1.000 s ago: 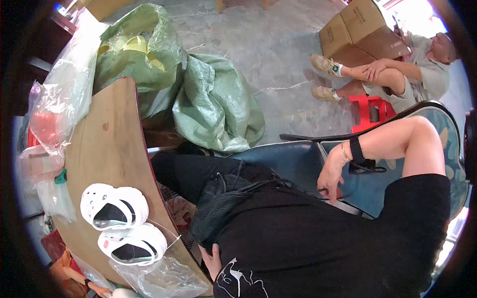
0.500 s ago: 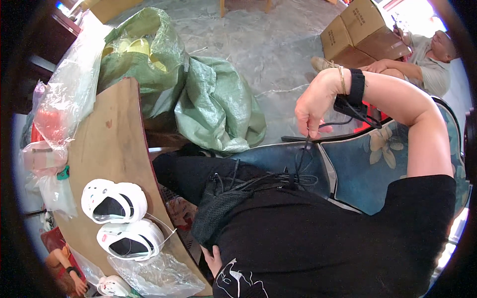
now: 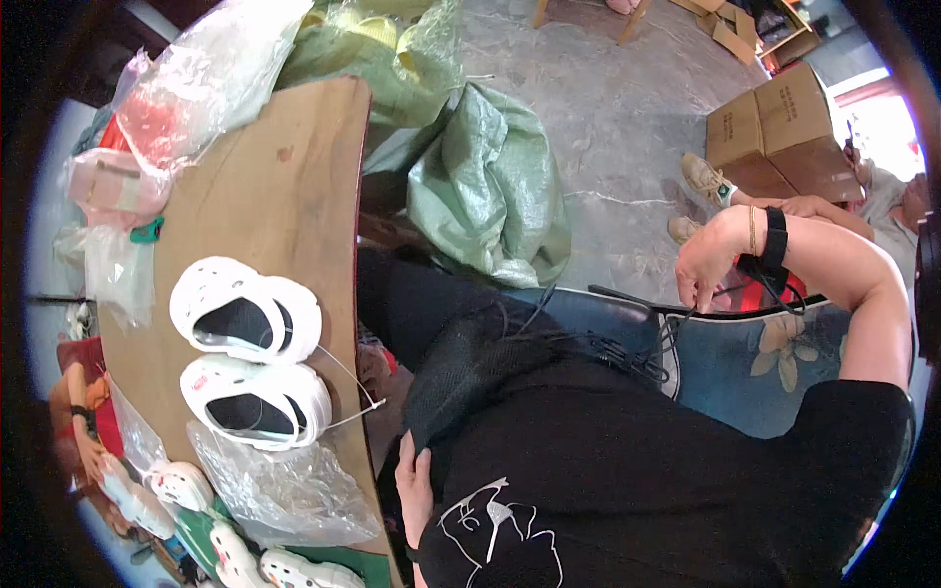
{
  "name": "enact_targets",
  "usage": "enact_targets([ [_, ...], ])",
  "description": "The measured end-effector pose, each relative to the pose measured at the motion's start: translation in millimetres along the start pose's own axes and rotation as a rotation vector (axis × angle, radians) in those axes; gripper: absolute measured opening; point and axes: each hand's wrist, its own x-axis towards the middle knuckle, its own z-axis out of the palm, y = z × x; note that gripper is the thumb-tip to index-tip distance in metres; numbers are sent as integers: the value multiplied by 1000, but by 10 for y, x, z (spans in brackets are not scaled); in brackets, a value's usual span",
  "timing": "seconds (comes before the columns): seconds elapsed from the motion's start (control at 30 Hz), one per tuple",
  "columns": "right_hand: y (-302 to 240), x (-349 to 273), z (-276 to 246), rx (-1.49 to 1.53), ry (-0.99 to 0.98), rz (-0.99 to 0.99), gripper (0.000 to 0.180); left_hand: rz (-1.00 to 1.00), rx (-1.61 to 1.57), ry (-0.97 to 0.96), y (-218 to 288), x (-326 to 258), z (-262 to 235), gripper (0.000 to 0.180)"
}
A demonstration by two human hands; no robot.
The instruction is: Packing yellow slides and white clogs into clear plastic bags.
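Note:
My right hand (image 3: 708,267) hangs over the blue cushion with its fingertips pinched on a thin black cord (image 3: 669,338). Loops of the cord run down to my waist. At my lap lies a black mesh pouch (image 3: 466,377), blurred along its edge. My left hand (image 3: 416,485) holds the pouch's lower end; its thumb side is partly hidden. Two white clogs stand side by side on the wooden table: the farther clog (image 3: 230,272) and the nearer clog (image 3: 223,377). A thin white tie (image 3: 345,365) loops from their heels past the table edge.
Clear plastic bags (image 3: 284,490) lie on the table (image 3: 265,176). A green woven sack (image 3: 495,186) slumps beyond it. Cardboard boxes (image 3: 784,127) and a seated person are at the far right. Another person's hand (image 3: 90,456) is near white shoes at lower left. A flowered blue cushion (image 3: 735,377) lies beside me.
My view has shifted, so the table and clogs sit higher and farther right. More white shoes show at the lower left. Both hands keep their hold.

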Motion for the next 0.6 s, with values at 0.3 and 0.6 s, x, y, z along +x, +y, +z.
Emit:
enact_targets([
  [0.3, -606, 315, -709, -337, 25, -33, 27, 69, -57, 59, -214, -41, 14, 46],
  [0.6, -2544, 343, -1517, -265, 919, -584, 13, 158, -56, 194, -326, -184, 97, 61],
])
